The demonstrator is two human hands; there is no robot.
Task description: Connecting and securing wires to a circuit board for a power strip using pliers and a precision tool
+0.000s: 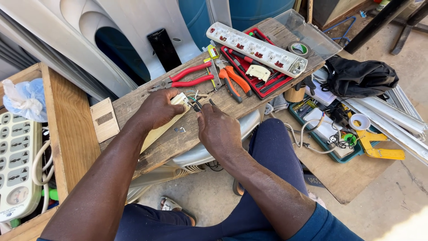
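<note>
Two hands work at a plank (pixel 178 143): the left hand (pixel 158 108) presses the cream socket (pixel 180 99) down on it, the right hand (pixel 217 129) pinches a tool at the bared wires (pixel 192 96), unfinished, red pliers (pixel 189 76) idle behind.

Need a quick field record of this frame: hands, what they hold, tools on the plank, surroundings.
left hand: presses a cream socket plate onto the plank
right hand: fingers pinch a small dark tool at the wires by the plate
tools on plank: red pliers; orange pliers; red tool tray; white power strip across the tray; tape roll
left side: wooden box with a white extension block
right side: black cloth; green tray of parts
</note>
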